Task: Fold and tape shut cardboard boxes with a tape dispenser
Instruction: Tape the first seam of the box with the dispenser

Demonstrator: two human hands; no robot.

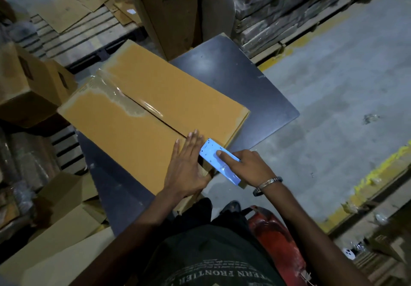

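A large brown cardboard box (142, 116) lies on a dark table (240, 81) with its top flaps folded shut. Clear tape (124, 98) covers the far part of the centre seam; the near part of the seam shows a dark gap. My left hand (189, 165) presses flat on the near end of the box, fingers spread beside the seam. My right hand (246, 165) grips a light blue tape dispenser (219, 161) at the box's near corner, index finger laid on top of it.
Other cardboard boxes stand at the left (33, 85) and behind the table (169, 12). Flat cardboard sheets lie on pallets at the back. A wrapped pallet stack (289, 12) is at the back right. A red object (275, 236) sits by my legs. Concrete floor lies to the right.
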